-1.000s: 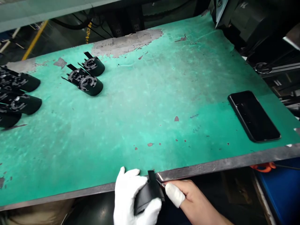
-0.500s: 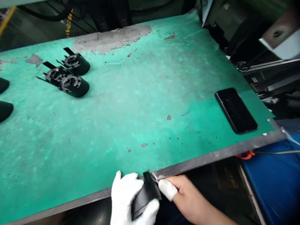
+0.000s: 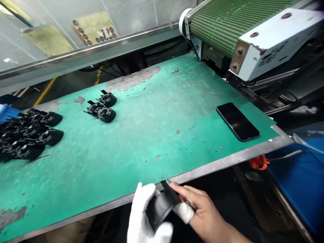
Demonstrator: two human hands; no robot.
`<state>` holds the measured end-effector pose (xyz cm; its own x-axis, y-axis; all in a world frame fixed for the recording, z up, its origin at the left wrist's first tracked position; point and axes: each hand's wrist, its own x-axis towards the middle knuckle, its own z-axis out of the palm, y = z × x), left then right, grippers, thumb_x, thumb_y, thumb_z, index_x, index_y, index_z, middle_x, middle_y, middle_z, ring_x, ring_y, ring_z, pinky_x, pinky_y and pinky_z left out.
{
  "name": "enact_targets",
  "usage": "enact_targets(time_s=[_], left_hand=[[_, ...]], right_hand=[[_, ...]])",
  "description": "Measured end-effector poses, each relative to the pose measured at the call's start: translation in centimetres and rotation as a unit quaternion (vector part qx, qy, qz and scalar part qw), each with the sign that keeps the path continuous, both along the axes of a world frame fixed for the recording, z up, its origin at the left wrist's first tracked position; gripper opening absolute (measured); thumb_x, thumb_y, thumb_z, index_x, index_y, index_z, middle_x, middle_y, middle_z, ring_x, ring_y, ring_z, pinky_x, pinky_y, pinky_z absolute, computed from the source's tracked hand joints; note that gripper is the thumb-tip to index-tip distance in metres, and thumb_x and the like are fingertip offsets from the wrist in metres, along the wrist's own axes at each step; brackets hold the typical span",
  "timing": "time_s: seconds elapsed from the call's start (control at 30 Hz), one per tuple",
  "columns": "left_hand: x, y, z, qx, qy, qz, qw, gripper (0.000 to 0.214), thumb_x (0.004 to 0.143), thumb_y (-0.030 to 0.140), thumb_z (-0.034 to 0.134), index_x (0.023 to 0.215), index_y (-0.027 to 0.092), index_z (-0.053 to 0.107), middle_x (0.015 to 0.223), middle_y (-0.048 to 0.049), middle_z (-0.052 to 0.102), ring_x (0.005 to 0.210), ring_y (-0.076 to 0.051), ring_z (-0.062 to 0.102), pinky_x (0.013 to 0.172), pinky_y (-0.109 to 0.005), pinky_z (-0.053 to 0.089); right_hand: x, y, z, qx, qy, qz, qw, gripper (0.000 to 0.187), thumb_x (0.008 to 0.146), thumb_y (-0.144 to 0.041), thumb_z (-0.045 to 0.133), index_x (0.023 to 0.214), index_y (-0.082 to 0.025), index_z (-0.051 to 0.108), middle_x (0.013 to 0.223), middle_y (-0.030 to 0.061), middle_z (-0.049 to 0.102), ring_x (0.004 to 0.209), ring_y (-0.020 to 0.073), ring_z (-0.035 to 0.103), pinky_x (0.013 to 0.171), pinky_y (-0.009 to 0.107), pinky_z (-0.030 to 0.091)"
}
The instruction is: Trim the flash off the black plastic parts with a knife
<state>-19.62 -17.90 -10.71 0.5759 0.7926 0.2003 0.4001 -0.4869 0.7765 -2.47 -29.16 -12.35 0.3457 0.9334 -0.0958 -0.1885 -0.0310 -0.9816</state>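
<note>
My left hand [image 3: 143, 214], in a white glove, is wrapped round a black cylindrical plastic part [image 3: 162, 206] at the table's front edge. A narrow tab juts from the part's upper end. My right hand [image 3: 199, 206] is bare but for a white cover on the thumb. Its forefinger and thumb lie against the right side of the part. A small metal tool [image 3: 190, 203] shows between its curled fingers; most of it is hidden. Farther back on the green table [image 3: 141, 135] stand a few similar black plastic parts [image 3: 106, 113].
Many more black parts [image 3: 27, 138] cluster at the left beside a blue bin [image 3: 8, 113]. A phone [image 3: 238, 121] lies on the right of the table. Behind it is a green conveyor belt [image 3: 222, 23]. An orange-handled item [image 3: 259, 162] and a blue container [image 3: 298, 182] are at lower right.
The view has tilted up and shifted left, bringing in the conveyor and the left cluster. My right forefinger now reaches onto the part; the metal tool has moved back into my palm.
</note>
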Motion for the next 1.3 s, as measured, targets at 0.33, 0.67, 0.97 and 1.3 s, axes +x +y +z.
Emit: enact_targets(time_s=[0.33, 0.67, 0.97, 1.3], left_hand=[[2.0, -2.1, 3.9, -0.280, -0.062, 0.074, 0.955, 0.082, 0.076, 0.069, 0.071, 0.144, 0.030, 0.048, 0.135, -0.0151, 0.063, 0.118, -0.037, 0.066, 0.088, -0.049, 0.065], [2.1, 0.1, 1.3, 0.231, 0.189, 0.087, 0.950, 0.054, 0.075, 0.037, 0.083, 0.123, 0.023, 0.064, 0.122, -0.0119, 0.058, 0.113, -0.029, 0.061, 0.095, -0.045, 0.058], [4.4, -1.6, 0.4, 0.230, 0.121, 0.158, 0.953, 0.044, 0.071, 0.027, 0.087, 0.110, 0.022, 0.067, 0.123, -0.0100, 0.055, 0.116, -0.027, 0.061, 0.101, -0.042, 0.058], [2.7, 0.0, -1.1, 0.290, 0.078, 0.106, 0.948, 0.048, 0.056, 0.019, 0.093, 0.099, 0.020, 0.070, 0.105, -0.0079, 0.062, 0.105, -0.031, 0.068, 0.086, -0.043, 0.062]], right_hand=[[-1.1, 3.1, 2.8, -0.060, 0.269, 0.110, 0.955, 0.021, 0.090, -0.035, 0.071, 0.103, -0.020, 0.076, 0.084, 0.0004, 0.068, 0.074, 0.0169, 0.058, 0.073, 0.028, 0.047], [-0.2, -0.2, 0.2, -0.200, 0.125, 0.075, 0.969, 0.050, 0.102, -0.061, 0.040, 0.094, -0.020, 0.068, 0.077, 0.0003, 0.056, 0.068, 0.0153, 0.046, 0.067, 0.029, 0.042], [-0.2, 1.5, 0.0, -0.153, 0.112, 0.088, 0.978, 0.043, 0.100, -0.054, 0.048, 0.091, -0.022, 0.077, 0.080, 0.0032, 0.070, 0.081, 0.0224, 0.063, 0.077, 0.032, 0.052], [0.8, 2.5, 0.2, -0.164, 0.059, 0.102, 0.979, 0.038, 0.100, -0.045, 0.049, 0.097, -0.022, 0.079, 0.084, 0.0048, 0.073, 0.078, 0.0226, 0.063, 0.079, 0.033, 0.051]])
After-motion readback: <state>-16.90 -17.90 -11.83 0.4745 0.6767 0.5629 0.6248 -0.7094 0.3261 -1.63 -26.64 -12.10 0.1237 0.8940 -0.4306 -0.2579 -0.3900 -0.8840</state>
